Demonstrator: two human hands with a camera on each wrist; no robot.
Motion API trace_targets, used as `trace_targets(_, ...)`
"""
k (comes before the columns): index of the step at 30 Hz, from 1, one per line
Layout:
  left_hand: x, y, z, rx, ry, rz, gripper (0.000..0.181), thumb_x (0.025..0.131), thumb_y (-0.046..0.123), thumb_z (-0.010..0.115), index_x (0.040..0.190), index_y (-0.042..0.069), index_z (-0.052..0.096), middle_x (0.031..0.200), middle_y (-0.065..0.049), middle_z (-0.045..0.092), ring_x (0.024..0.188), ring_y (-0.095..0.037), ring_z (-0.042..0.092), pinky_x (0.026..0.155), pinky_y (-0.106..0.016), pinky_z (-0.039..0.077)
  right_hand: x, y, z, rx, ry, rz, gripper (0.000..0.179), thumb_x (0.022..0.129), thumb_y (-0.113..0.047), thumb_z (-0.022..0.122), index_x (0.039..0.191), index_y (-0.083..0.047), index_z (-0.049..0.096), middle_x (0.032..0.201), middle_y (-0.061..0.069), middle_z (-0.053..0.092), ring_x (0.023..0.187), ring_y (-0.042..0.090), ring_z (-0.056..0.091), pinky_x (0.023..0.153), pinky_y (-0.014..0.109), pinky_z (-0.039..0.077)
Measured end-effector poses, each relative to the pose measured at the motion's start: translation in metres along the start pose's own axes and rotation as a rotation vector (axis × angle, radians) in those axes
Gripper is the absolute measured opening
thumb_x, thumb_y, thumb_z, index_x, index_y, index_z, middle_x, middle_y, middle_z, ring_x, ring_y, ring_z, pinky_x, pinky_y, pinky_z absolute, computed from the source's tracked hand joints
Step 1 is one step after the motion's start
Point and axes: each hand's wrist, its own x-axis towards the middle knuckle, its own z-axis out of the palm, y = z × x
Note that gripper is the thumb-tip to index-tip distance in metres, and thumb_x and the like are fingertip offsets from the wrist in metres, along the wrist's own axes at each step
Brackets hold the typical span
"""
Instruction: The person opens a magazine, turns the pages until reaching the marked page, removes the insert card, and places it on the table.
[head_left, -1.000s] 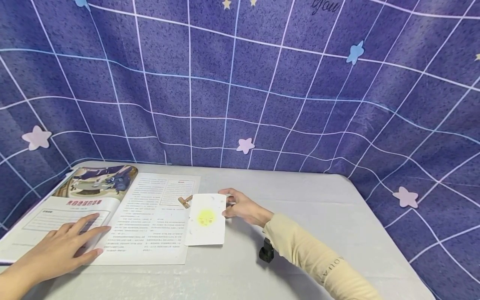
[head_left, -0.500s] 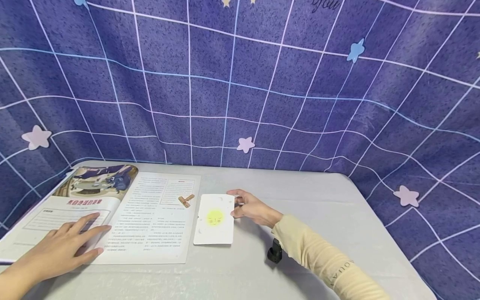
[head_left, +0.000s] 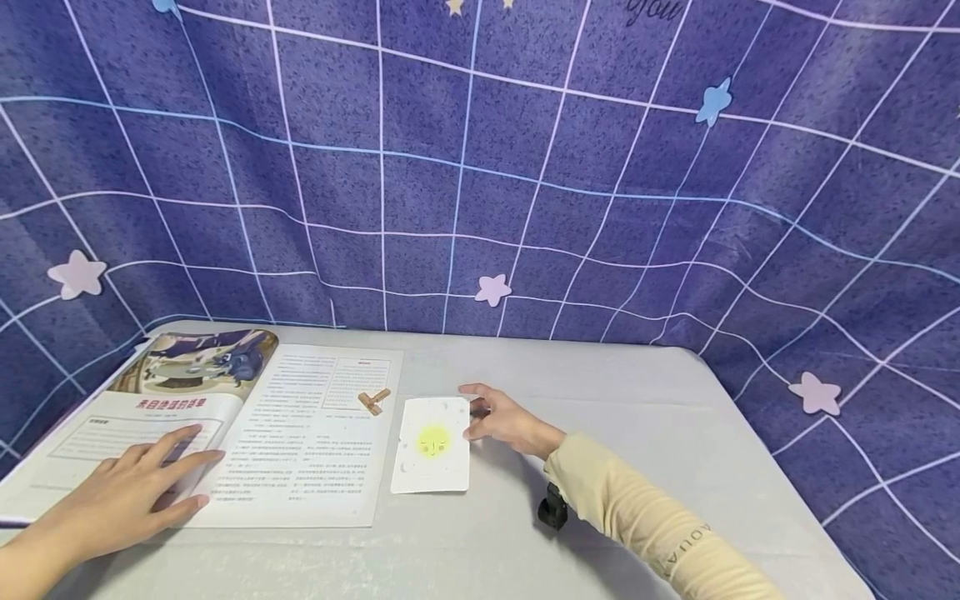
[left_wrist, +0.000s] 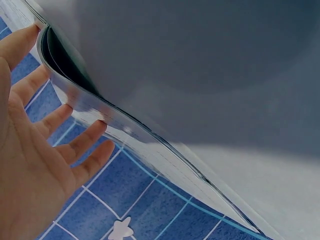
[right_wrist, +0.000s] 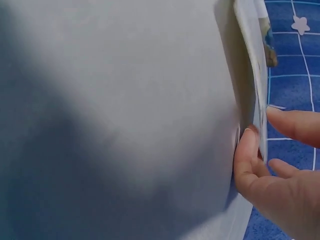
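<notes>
An open magazine (head_left: 322,467) with printed text and a coloured picture lies at the left of the table. My left hand (head_left: 131,496) rests on its left page near the fold, fingers spread; the left wrist view shows those fingers touching the page. Just right of the magazine is a white card (head_left: 431,475) bearing a yellow smiling face. My right hand (head_left: 510,425) pinches its right edge between thumb and fingers. Seen from the right wrist, the right hand (right_wrist: 282,187) has thumb and fingers on opposite sides of thin edges. Whether the card touches the table cannot be told.
A brown T-shaped figure (head_left: 372,402) shows on the right page; printed or loose, I cannot tell. A black device (head_left: 552,507) hangs under the right wrist below a beige sleeve (head_left: 637,508). Behind the grey table (head_left: 600,375) hangs a blue grid-patterned curtain (head_left: 585,167).
My right hand has moved the card rightward, off the magazine's right page edge, uncovering the brown figure fully. In the last half second the card has shifted only slightly. The left hand stays still.
</notes>
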Motion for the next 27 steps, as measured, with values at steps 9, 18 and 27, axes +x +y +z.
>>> trace_targets(9,0.0,0.001,-0.001,0.005,-0.004,0.001,0.053,0.077,0.05,0.065,0.121,0.023,0.054,0.133,-0.012,0.037,0.095,-0.042,0.053,0.064,-0.059,0.043,-0.004,-0.004,0.002,-0.067,0.054,-0.021,0.071,0.069,0.013,0.062,0.134,0.003,0.035,0.121,0.025,0.048,0.092,0.022,0.053,0.068,0.021,0.046)
trace_targets(18,0.002,0.002,-0.001,0.021,-0.006,0.006,0.053,0.077,0.051,0.065,0.121,0.023,0.055,0.132,-0.012,0.038,0.093,-0.042,0.055,0.064,-0.059,0.044,-0.007,-0.002,0.002,-0.105,0.118,-0.023,0.065,0.069,0.012,0.065,0.128,0.005,0.04,0.118,0.025,0.048,0.091,0.023,0.054,0.072,0.023,0.048)
trace_targets(27,0.004,0.006,-0.005,0.051,-0.043,-0.015,0.056,0.077,0.055,0.062,0.123,0.024,0.053,0.133,-0.012,0.039,0.094,-0.041,0.055,0.067,-0.06,0.043,-0.013,-0.003,-0.005,-0.137,0.103,-0.032,0.059,0.072,0.01,0.064,0.126,0.005,0.042,0.116,0.025,0.05,0.101,0.031,0.055,0.082,0.029,0.05)
